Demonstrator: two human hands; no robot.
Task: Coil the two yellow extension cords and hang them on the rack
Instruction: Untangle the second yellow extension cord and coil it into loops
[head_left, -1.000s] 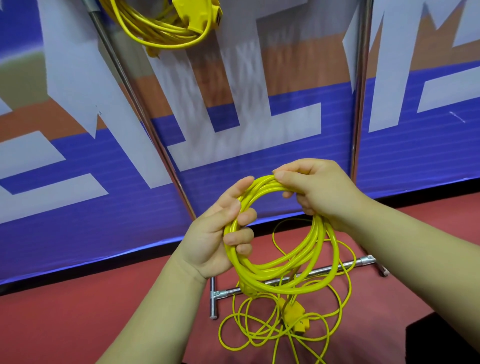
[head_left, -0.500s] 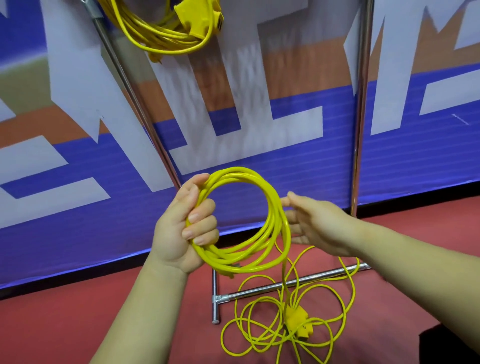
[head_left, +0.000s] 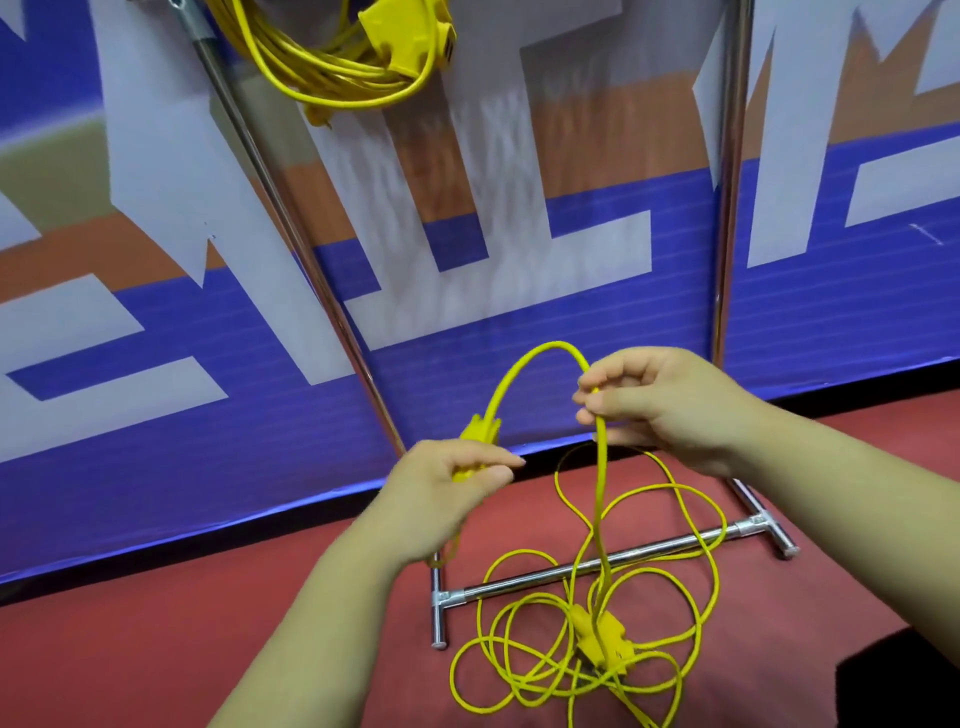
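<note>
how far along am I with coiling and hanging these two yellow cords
About halfway. Done: one coiled cord hangs at the top of the rack. In hand: the second cord's plug end is in your left hand, and your right hand pinches the cable just past it. Left: most of that cord lies as loose loops on the floor, uncoiled, then needs hanging.

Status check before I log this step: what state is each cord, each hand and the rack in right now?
Hung cord: coiled, hanging at the rack's top.
Second cord: uncoiled, mostly loose loops on the floor.
Plug end: lifted, in the left hand.
Left hand: closed on the plug end.
Right hand: pinching the second cord.
Rack: upright.
</note>
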